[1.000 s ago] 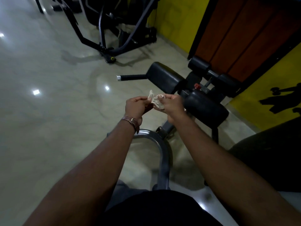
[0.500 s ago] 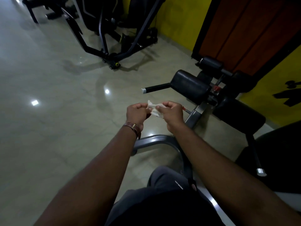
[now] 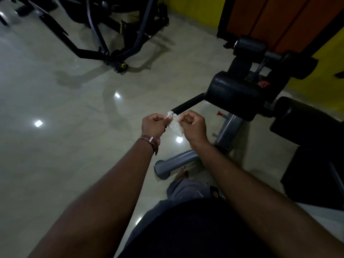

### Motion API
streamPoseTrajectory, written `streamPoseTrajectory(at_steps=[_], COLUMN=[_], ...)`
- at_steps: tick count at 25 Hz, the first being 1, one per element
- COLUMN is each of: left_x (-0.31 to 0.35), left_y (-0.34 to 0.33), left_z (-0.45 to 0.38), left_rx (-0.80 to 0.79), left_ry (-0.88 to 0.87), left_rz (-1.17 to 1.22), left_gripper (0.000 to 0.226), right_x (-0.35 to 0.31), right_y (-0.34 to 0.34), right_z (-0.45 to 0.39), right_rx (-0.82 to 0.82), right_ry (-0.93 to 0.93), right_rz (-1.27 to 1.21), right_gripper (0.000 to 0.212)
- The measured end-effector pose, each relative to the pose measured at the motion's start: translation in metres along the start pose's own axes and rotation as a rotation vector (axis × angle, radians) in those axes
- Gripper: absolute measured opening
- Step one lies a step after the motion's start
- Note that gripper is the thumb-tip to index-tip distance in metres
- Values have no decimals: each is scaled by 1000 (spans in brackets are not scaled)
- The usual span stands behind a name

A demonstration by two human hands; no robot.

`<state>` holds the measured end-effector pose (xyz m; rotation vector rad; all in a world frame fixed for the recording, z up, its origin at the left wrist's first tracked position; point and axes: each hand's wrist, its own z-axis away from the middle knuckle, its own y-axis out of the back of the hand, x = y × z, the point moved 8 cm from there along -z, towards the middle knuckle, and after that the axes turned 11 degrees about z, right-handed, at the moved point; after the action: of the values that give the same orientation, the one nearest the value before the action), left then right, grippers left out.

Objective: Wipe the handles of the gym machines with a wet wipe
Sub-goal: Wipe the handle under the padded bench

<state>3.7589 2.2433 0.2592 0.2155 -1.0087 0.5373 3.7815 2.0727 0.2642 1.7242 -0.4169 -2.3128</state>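
The small crumpled white wet wipe [image 3: 175, 126] hangs stretched between the two hands, held out in front of the body above the glossy pale marble-patterned floor [image 3: 55, 146]. The left hand [image 3: 153, 125] pinches its left edge with curled fingers and thumb; the right hand [image 3: 193, 127] pinches its right edge the same way (both fists otherwise closed around nothing else). A brown strap watch [image 3: 150, 142] sits on the left wrist. Just beyond the wipe, the black foam-covered handle bar [image 3: 188, 104] of the grey-framed gym machine points toward the hands, its tip seen right above the wipe; whether they touch cannot be told. The bar joins a black padded roller [image 3: 234, 94], with a black seat pad [image 3: 309, 118] to the right. Farther off stands a black steel-framed machine [image 3: 104, 34] by a yellow wall [image 3: 195, 8].
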Motion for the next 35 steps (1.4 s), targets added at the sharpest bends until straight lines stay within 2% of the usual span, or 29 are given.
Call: streamPoseTrajectory(at_steps=[2,5,6,9,11,14,17,19,21,22,24,26,27,28,29,30,31,33,34,35], left_x=[7,15,14,-5,-16,-20,-15,-9,0,5,11,10,7,2,-3,-8,-13,-19,-22,-25], left_y=[-7,-16,-19,-16,-15,-19,-20,-19,-17,-18,-20,-23,-25,-25,-26,-26,-26,-25,-25,-24], left_z=[-29,-62,-73,-95,-103,-109,-116,-124,-130,-133,-138,-141,-143,-144,-143,-141,-137,-130,-128,-128], left_rx=[-13,-36,-45,-54,-91,-186,-255,-330,-380,-403,-439,-469,-482,-485,-477,-465,-461,-455,-453,-446], left_ry=[14,28,37,145,220,259,261,188,115,83,59,91,118,151,193,238,280,347,383,420], left_rz=[-25,-48,-73,-92,-92,-88,-155,-253,-295,-295,-262,-247,-245,-240,-224,-204,-182,-163,-152,-142], left_gripper=[13,4,4,2,10,10,12,10,7,7,7,5,5,7,9,11,12,13,14,15], right_x=[3,-1,-5,-6,-1,18,40,52,47,42,39,40,43,34,16,-4,-12,-16,-16,-19], right_y=[-12,-23,-27,-48,-54,-50,-63,-88,-120,-127,-130,-120,-109,-91,-82,-90,-104,-119,-120,-114], right_z=[-24,-49,-56,-62,-59,-46,-33,-26,-30,-29,-30,-25,-19,-16,-19,-27,-31,-38,-38,-35], right_rx=[55,110,117,102,209,394,467,481,426,450,527,617,701,769,765,662,539,342,276,297], right_ry=[-18,-8,33,99,76,-156,-561,-804,-786,-755,-704,-700,-737,-675,-551,-375,-282,-201,-160,-169], right_rz=[12,85,180,584,639,346,3,-424,-971,-1176,-1292,-1076,-829,-387,104,492,685,850,944,964], right_gripper=[29,18,16,25,29,26,21,23,22,22,19,18,19,19,18,19,25,40,43,45])
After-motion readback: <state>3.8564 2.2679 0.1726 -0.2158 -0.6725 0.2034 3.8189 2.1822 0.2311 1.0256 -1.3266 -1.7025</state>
